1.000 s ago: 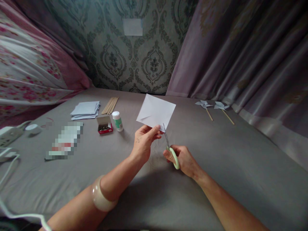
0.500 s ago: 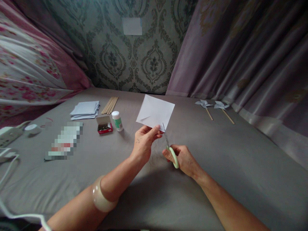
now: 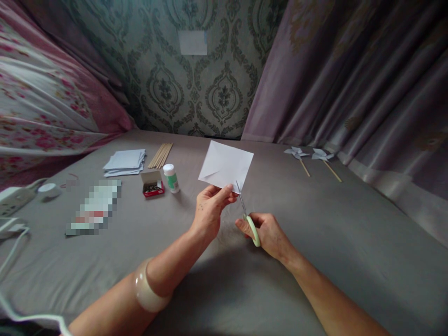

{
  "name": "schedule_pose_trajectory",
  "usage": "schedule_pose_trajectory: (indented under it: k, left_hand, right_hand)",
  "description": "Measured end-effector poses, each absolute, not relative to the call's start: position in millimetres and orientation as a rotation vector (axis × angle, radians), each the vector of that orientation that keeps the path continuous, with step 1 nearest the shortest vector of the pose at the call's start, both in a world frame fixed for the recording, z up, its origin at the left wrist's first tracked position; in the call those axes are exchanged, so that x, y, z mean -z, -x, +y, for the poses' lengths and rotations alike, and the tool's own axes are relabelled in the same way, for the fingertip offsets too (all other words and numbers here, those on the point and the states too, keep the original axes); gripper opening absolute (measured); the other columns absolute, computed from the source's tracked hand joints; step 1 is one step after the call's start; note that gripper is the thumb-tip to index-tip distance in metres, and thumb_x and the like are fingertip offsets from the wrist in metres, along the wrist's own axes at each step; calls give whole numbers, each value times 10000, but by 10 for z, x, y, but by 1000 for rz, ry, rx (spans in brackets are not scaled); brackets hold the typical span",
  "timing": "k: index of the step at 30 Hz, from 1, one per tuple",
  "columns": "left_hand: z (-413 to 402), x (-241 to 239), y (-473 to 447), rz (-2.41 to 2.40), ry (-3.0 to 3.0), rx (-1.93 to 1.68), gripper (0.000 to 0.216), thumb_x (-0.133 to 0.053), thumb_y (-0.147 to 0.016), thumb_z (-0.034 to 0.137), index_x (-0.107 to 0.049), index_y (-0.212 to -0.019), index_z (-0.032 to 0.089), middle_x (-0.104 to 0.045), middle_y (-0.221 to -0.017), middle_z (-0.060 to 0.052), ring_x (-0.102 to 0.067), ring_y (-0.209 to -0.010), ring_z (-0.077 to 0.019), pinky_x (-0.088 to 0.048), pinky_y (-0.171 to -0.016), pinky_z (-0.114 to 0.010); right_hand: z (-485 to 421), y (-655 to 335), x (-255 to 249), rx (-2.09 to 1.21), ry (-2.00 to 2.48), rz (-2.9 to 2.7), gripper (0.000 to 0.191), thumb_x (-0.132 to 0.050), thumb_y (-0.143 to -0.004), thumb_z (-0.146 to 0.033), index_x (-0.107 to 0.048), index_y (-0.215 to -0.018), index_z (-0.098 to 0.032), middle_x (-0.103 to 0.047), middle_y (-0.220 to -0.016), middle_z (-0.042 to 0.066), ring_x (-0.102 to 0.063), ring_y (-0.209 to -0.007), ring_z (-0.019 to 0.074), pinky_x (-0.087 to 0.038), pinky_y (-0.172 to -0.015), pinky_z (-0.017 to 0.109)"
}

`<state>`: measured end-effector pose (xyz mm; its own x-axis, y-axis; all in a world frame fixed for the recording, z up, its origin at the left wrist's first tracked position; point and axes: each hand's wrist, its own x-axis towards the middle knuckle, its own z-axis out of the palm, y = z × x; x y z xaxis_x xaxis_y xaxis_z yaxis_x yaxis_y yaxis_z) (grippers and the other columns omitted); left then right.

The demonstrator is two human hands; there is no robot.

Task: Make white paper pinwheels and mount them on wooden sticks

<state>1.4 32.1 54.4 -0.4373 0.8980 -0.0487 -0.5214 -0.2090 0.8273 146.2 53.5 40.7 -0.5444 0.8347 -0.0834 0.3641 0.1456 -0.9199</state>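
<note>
My left hand (image 3: 209,211) pinches the lower edge of a white square paper sheet (image 3: 226,165) and holds it up above the grey bed sheet (image 3: 336,242). My right hand (image 3: 268,232) grips green-handled scissors (image 3: 247,216). Their blades point up and meet the paper's lower right corner, just right of my left fingertips. A pale bangle (image 3: 147,287) sits on my left forearm.
At the back left lie a stack of white paper squares (image 3: 125,161), a bundle of wooden sticks (image 3: 160,155), a small red box of pins (image 3: 151,184) and a white glue bottle (image 3: 171,178). Two paper pinwheels (image 3: 311,155) rest at the back right by the curtain. A power strip (image 3: 16,198) and cable lie at the left.
Almost nothing has shifted; the paper and scissors sit slightly lower in view and the blades remain at the paper's lower corner.
</note>
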Motion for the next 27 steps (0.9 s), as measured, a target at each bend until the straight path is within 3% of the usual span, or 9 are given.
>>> schedule_pose_trajectory:
  k: [14,27]
  left_hand:
    - [326,-536,4,983,-551,-1808,216,-788,-633,260,-624,-648,120,-661,-615,-25,-613,-587,-104,-484,-649,-242]
    - [320,-571,0,997,-528,-1813,234,-809,-584,251,-629,-631,109,-659,-591,-28,-603,-555,-97,-475,-615,-227]
  right_hand:
    - [539,-1450,-391,-1330,1171,-1979,472,-653,-702,-521,-383,-499,-192,-309,-508,-53,-275,-505,79,-225,-457,234]
    - [531,-1434,-409,-1323,1222,-1972,500,-623,-686,-581,-383,-484,-191,-321,-484,-51,-278,-487,75,-215,-450,238]
